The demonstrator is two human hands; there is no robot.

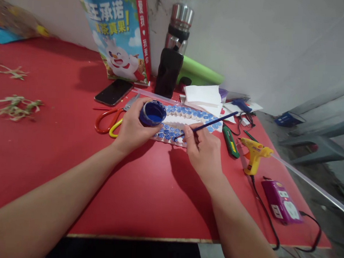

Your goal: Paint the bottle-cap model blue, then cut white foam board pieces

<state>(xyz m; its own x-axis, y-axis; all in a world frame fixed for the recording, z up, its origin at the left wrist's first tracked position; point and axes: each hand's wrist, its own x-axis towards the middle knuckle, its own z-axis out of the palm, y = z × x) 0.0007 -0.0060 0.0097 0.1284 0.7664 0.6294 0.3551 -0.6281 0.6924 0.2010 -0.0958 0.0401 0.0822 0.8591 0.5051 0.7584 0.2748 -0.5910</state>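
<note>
My left hand (135, 122) is wrapped round a small open jar of blue paint (153, 114), tilted over the left end of a white piece. That white piece (176, 121) lies on the table, its rows of small round shapes painted blue, a few near the front still white. Between the thumb and fingers of my right hand (202, 145) is a thin dark blue brush (214, 123). The brush tip touches or hovers just over the front row, right of the jar; which one I cannot tell.
On the red table (130, 195) are scissors (116, 115), a phone (114, 92), a black upright object (168, 72), a steel bottle (179, 27), a printed bag (121, 37), white paper (204, 96), a green cutter (230, 141), a yellow glue gun (255, 154) and a purple power box (282, 202).
</note>
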